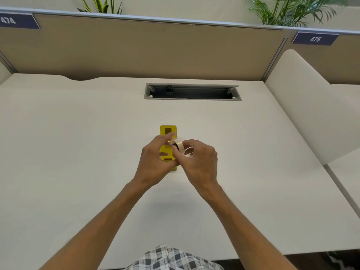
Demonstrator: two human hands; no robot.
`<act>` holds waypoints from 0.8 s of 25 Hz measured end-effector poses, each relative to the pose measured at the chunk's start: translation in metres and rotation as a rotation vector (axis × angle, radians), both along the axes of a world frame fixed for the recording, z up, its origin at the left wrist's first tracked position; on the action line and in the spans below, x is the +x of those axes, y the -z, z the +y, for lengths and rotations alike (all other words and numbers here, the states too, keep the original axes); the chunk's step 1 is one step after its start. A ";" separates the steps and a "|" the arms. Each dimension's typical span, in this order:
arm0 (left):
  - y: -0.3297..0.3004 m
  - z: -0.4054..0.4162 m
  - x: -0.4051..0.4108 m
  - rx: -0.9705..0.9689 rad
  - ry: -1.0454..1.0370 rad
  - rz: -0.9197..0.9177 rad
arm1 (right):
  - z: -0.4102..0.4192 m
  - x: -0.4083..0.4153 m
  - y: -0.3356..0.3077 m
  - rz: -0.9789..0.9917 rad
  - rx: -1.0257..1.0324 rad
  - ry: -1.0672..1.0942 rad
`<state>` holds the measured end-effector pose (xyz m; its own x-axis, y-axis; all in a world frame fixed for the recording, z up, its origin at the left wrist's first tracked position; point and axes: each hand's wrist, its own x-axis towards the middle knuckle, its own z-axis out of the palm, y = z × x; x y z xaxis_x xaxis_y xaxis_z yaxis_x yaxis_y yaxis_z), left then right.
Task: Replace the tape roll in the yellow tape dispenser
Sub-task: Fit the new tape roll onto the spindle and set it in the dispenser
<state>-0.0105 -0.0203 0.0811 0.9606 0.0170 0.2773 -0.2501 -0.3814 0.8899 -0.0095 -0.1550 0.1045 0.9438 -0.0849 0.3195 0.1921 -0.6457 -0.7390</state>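
Flat yellow plastic tape dispenser point(168, 131) lies on the off-white counter point(78, 152), roughly centre, long axis running away from the person. Its near half is covered by both hands; only the far end with a dark rectangular patch and a strip of the near edge show.

Left hand point(155, 162) sits over the dispenser's near left part, fingers bent and reaching across toward the roll; fingertips touch or nearly touch it, cannot tell if this grip actually has hold of the dispenser or the roll.

Right hand point(196, 158) just right of the dispenser, fingers curled, grip closed around a pale cream tape roll point(178, 146) with a dark core. Roll stands on edge, tilted, above the dispenser's right side. A second pale ring shape shows under the right fingers; too hidden to identify.

Around: grey metal-framed cable slot point(192, 91) recessed in the counter, well beyond the dispenser. Beige fabric partition point(146, 49) along the back edge, dark blue number plates reading 474 point(17, 21) and 475 point(315, 38). Green leafy plants point(292, 10) behind the partition. White curved side divider point(311, 106) at right. Checked black-and-white cloth point(171, 258) at the bottom edge.
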 end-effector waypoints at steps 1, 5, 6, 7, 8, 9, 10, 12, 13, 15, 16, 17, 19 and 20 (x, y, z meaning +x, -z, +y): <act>0.001 0.000 0.001 -0.005 -0.003 -0.001 | 0.000 0.000 0.001 -0.003 0.009 -0.007; 0.007 -0.001 0.004 -0.001 -0.022 -0.023 | 0.000 0.001 0.003 -0.004 -0.103 0.063; 0.008 0.000 0.005 -0.004 -0.020 -0.027 | 0.000 0.002 0.004 0.007 -0.128 0.077; 0.009 0.000 0.006 -0.005 -0.017 -0.031 | 0.000 0.003 0.004 0.022 -0.139 0.083; 0.011 0.001 0.007 -0.004 -0.014 -0.032 | 0.001 0.003 0.005 0.037 -0.145 0.084; 0.012 0.001 0.008 -0.001 -0.012 -0.032 | 0.002 0.003 0.005 0.046 -0.151 0.086; 0.013 0.002 0.010 0.003 -0.010 -0.029 | 0.003 0.003 0.005 0.047 -0.160 0.088; 0.015 0.002 0.012 0.007 -0.009 -0.025 | 0.005 0.003 0.006 0.040 -0.181 0.093; 0.016 0.002 0.013 0.004 -0.009 -0.023 | 0.005 0.004 0.006 0.039 -0.187 0.095; 0.018 0.002 0.015 -0.002 -0.009 -0.017 | 0.006 0.007 0.009 0.047 -0.180 0.098; 0.019 0.003 0.015 0.003 -0.009 -0.015 | 0.006 0.008 0.010 0.056 -0.174 0.099; 0.021 0.004 0.016 0.017 -0.011 -0.015 | 0.006 0.010 0.012 0.068 -0.175 0.101; 0.023 0.006 0.018 0.061 -0.021 -0.009 | 0.006 0.014 0.015 0.094 -0.188 0.104; 0.025 0.007 0.019 0.082 -0.028 0.005 | 0.007 0.015 0.017 0.105 -0.191 0.104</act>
